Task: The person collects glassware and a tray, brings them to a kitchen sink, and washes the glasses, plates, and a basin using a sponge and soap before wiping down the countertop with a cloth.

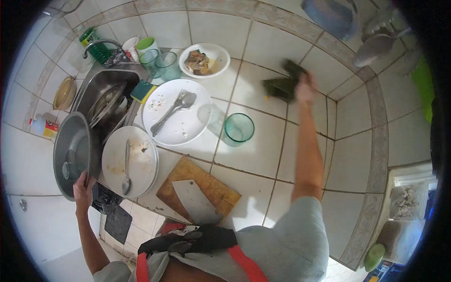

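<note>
My left hand [84, 192] grips the near rim of a grey basin [79, 141], tilted on its side at the front of the steel sink [132, 75]. A small cup-like item [67, 170] appears inside the basin, too dim to name surely. Far to the right, my right hand [306, 89] holds a dark green cloth [280, 88] by the tiled counter's back corner; hand and cloth are blurred. A green-tinted glass [239, 127] stands on the counter left of that arm. Beside the basin, stacked white plates [114, 155] carry a spoon [127, 169] and food scraps.
Behind them are a white plate [190, 123] with cutlery, a sponge [142, 91], two glasses [167, 65] and a bowl of food [222, 58]. A cleaver [193, 201] lies on a wooden cutting board [222, 190] at the near edge. Dishes [105, 100] fill the sink.
</note>
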`<move>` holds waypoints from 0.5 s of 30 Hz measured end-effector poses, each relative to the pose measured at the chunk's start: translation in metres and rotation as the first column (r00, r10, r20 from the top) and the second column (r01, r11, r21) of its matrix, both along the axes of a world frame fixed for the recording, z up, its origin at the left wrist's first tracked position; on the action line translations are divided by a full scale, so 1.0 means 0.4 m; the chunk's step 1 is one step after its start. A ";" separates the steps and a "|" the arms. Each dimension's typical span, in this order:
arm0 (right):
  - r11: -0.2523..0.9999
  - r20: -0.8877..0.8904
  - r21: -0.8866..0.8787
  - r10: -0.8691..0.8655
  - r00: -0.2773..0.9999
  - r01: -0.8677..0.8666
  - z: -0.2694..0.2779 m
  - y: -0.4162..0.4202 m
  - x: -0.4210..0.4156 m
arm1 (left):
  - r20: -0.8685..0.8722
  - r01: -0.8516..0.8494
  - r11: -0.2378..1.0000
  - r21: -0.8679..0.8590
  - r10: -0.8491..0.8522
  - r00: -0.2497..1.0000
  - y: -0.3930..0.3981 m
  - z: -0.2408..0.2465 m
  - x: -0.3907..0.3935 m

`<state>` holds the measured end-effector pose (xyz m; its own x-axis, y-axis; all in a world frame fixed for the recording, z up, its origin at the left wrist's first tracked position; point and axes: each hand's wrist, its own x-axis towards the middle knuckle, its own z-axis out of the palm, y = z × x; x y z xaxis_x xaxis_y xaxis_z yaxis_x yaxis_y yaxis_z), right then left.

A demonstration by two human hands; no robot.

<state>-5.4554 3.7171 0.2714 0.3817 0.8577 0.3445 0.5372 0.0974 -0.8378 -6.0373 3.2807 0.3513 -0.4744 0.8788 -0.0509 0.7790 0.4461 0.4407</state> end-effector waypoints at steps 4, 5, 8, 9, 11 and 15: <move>0.856 0.397 -0.358 -0.222 0.890 0.373 -0.015 -0.107 0.256 | -0.062 0.002 0.996 0.085 0.004 0.998 -0.031 -0.034 -0.032; 0.744 0.479 -0.478 -0.224 0.849 0.467 -0.019 -0.123 0.276 | -0.066 -0.003 0.998 0.057 0.007 0.998 -0.025 -0.029 -0.028; 0.673 0.703 -0.467 -0.111 0.702 0.574 -0.045 -0.132 0.177 | -0.056 -0.033 0.999 0.013 0.033 0.998 -0.020 -0.016 -0.017; 0.741 0.686 -0.465 -0.045 0.726 0.484 -0.090 -0.106 0.161 | -0.039 -0.029 0.999 0.017 0.029 0.999 -0.010 -0.014 -0.020; 0.850 0.736 -0.431 0.137 0.663 0.303 -0.115 -0.061 0.027 | -0.062 -0.027 1.000 0.016 0.028 0.998 -0.013 -0.032 -0.026; 0.988 0.641 0.005 0.118 0.759 -0.157 -0.242 0.060 -0.240 | -0.055 0.065 0.991 0.117 -0.058 0.997 0.001 -0.051 -0.061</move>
